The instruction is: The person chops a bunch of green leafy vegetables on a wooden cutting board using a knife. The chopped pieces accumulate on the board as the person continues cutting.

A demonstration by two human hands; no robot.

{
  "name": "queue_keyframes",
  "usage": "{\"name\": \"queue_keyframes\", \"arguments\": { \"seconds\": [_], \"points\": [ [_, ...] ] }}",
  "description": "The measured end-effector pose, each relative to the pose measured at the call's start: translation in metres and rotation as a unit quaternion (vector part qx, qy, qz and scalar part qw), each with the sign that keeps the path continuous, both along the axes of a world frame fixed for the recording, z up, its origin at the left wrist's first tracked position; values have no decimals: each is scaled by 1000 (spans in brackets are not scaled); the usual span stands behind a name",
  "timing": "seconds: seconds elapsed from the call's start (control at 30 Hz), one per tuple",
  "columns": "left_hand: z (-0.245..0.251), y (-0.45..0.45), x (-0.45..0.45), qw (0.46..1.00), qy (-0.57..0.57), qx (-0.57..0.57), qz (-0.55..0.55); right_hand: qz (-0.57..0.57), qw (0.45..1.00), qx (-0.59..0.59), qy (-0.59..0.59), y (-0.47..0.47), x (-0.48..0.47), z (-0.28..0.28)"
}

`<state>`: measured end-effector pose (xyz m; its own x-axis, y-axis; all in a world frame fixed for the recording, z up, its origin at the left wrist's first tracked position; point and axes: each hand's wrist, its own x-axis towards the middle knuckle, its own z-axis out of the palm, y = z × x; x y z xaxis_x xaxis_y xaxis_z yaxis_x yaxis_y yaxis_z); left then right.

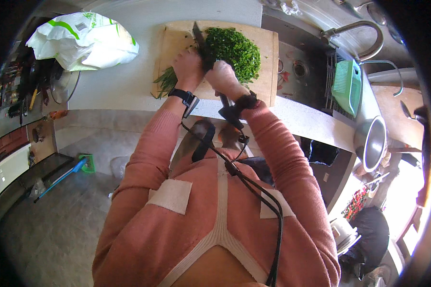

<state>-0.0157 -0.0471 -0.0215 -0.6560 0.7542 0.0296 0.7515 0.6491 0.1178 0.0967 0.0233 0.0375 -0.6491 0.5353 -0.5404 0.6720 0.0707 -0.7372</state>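
A wooden cutting board (268,64) lies on the pale counter. My right hand (223,77) grips a kitchen knife (198,35), whose dark blade points away from me with its tip near the board's far edge. To the left of the blade, my left hand (188,68) presses down on a bunch of long green stalks (167,81); their uncut ends stick out on its near left side. Right of the blade spreads a heap of finely chopped greens (235,52). My hands hide the blade's lower part and where it meets the stalks. Each wrist wears a black strap with a device.
On the counter's left is a white plastic bag (86,41) with green print. A sink (285,77) with a curved faucet (375,36) adjoins the board's right side. Beyond it stand a green plastic basket (346,86) and a metal bowl (374,143). Black cables (251,183) hang before my chest.
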Motion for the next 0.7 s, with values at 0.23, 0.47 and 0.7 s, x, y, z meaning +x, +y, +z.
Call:
{"name": "queue_keyframes", "arguments": {
  "seconds": [0.23, 0.47, 0.7],
  "points": [
    [1, -2, 1, 1000, 12, 3, -9, 28, 996, 84, 0, -11, 38, 13],
    [-1, 1, 1, 1000, 25, 12, 0, 53, 984, 167, 15, -27, 49, 7],
    [-7, 2, 1, 999, 32, 19, 6, 45, 997, 52, -29, -22, 42, 11]
  ]
}}
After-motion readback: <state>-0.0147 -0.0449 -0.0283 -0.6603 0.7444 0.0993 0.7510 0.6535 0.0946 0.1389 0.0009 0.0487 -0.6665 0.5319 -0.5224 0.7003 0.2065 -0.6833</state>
